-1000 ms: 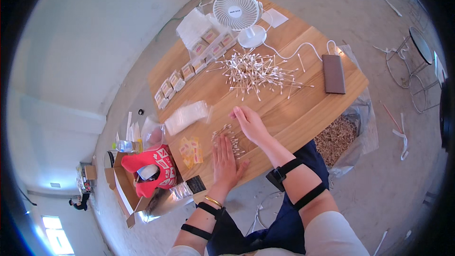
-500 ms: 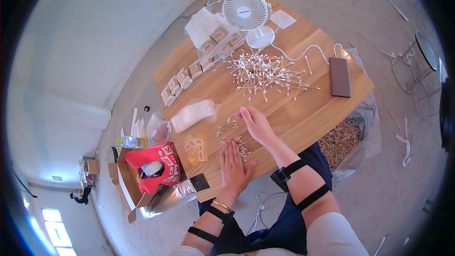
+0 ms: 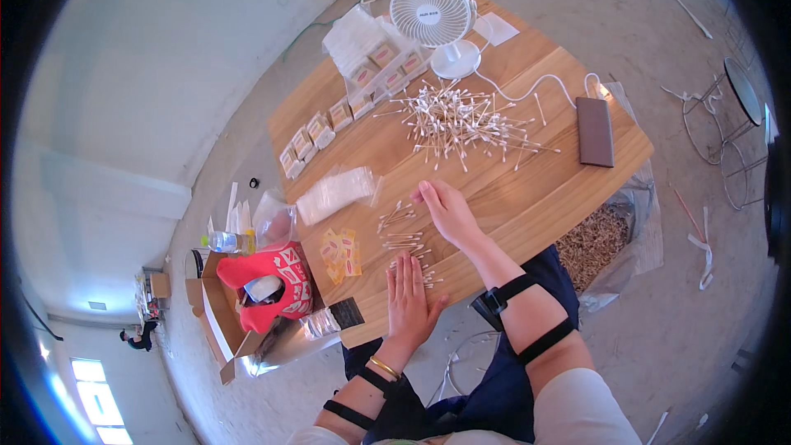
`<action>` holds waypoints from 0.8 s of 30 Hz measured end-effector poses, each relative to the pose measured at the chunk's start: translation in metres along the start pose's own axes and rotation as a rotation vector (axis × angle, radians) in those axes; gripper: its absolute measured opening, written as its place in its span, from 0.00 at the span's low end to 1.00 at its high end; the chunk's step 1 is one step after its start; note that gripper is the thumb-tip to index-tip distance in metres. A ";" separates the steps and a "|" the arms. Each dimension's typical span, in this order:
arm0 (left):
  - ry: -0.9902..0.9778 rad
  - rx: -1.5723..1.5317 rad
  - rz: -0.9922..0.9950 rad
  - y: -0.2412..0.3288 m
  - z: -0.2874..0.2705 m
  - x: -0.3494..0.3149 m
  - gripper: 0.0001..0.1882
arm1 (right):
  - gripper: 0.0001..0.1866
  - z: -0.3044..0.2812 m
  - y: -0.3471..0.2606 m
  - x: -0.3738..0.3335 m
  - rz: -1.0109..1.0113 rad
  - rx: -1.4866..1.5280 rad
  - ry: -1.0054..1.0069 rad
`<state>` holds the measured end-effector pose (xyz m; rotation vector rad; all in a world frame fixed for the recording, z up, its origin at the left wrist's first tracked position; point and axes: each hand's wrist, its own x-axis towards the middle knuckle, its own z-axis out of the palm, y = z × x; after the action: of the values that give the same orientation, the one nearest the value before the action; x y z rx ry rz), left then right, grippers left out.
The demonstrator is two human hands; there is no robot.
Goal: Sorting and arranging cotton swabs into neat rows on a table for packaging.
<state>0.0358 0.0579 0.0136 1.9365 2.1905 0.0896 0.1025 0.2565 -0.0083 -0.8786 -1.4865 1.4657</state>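
My left hand point(image 3: 407, 301) lies flat near the table's front edge, fingers stretched over some cotton swabs point(image 3: 428, 278) that show around its fingertips and side. Just beyond the fingertips is a small row of swabs point(image 3: 404, 241), and farther off a loose little group of swabs point(image 3: 397, 215). Right of these, my right hand point(image 3: 450, 213) hovers or rests near the table with its fingers curled together; whether anything is in them is hidden. A large heap of cotton swabs point(image 3: 461, 124) lies farther back. Yellow printed paper slips point(image 3: 341, 254) are left of my left hand.
A wooden table point(image 3: 527, 206) bears a white fan point(image 3: 433, 16), a brown power bank point(image 3: 595, 132), clear plastic bags point(image 3: 336, 194) and a line of small swab packs point(image 3: 320, 130). At the left stands a cardboard box point(image 3: 216, 313) with a red bag point(image 3: 284, 280).
My left hand has drawn back slightly toward me, uncovering more of the row of swabs. My right hand stays nearly in place, and the view has shifted a little.
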 end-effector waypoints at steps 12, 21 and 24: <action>0.032 0.024 -0.058 -0.006 -0.001 0.021 0.50 | 0.23 0.001 0.004 0.001 -0.034 -0.027 -0.007; 0.078 0.040 -0.118 -0.012 -0.019 0.053 0.45 | 0.21 -0.004 0.009 0.002 0.041 0.059 -0.026; 0.243 0.214 -0.073 -0.044 -0.015 0.072 0.43 | 0.21 -0.001 0.000 0.001 0.050 0.021 -0.043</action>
<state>-0.0177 0.1250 0.0117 2.0485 2.5175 0.0856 0.1032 0.2580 -0.0080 -0.8829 -1.4871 1.5425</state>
